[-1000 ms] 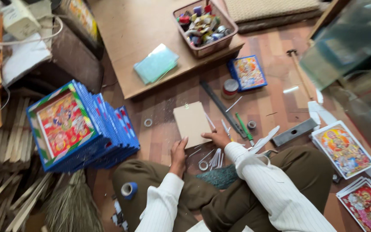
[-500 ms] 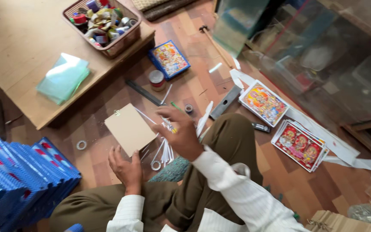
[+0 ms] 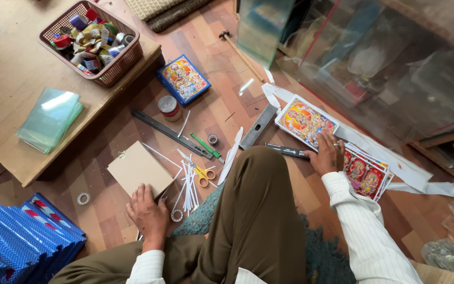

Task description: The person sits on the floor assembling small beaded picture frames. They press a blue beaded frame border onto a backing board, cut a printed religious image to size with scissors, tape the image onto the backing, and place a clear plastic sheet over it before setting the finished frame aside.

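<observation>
Two hands split: left hand (image 3: 147, 214) flat on brown board (image 3: 139, 169); right hand (image 3: 328, 153), fingers spread at 3 o'clock, could smudge the colourful print (image 3: 305, 121).

The one view comes from the person's head, looking steeply down at close range over the knee (image 3: 258, 210) onto the wooden floor (image 3: 222, 113) ahead.

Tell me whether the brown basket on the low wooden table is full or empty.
Full. The brown basket on the low wooden table is heaped to its rim with tape rolls and other small colourful items, and its bottom is hidden.
</observation>
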Available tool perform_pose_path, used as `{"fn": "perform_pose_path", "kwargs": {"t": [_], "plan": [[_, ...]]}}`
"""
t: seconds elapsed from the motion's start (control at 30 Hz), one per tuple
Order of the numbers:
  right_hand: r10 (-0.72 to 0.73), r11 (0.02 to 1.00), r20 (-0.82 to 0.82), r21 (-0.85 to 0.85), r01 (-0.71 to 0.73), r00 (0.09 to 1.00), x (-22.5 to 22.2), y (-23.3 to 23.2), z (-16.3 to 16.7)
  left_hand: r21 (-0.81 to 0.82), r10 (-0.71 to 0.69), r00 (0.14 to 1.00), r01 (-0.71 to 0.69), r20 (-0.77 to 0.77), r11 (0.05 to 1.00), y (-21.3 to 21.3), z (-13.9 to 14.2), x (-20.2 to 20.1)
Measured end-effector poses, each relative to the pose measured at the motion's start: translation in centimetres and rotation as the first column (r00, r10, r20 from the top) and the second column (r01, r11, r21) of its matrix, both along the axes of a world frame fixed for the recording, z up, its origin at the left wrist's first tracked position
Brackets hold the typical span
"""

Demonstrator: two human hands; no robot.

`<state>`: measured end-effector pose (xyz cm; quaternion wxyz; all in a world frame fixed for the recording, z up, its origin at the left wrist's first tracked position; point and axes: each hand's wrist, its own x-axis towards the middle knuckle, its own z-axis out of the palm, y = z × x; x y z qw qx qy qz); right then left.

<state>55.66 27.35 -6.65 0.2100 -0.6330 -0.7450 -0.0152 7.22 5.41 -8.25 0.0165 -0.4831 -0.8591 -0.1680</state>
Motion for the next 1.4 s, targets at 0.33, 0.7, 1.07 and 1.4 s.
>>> {"fn": "perform_pose_path", "kwargs": {"t": [0.33, 0.7, 1.07, 1.4], "plan": [[-0.116, 0.978, -0.206, -0.196, 0.075, 0.972, 3.2, 1.3, -1.2, 0.064, -0.011, 0.997, 0.006, 0.078, 0.998, 0.0, -0.1, 0.4], [-0.052, 0.888, -0.665, 0.311, 0.339, 0.745, 2.3, 6.2, 8.9, 0.359, 0.013, 0.995, -0.049, 0.102, 0.932, -0.9, 1.9, 1.1], [0.777, 0.613, -0.030, 0.257, -0.747, 0.628, -29.2, -6.4, 14.9, 0.167, -0.313, -0.234, -0.490, 0.920, 0.856, -2.1, 8.2, 3.4], [0.861, 0.440, -0.271, -0.027, -0.898, 0.430, -34.8, -11.2, 5.4, -0.155, -0.215, -0.363, -0.761, 0.907, 0.630, -3.4, -2.7, -0.4]]}}
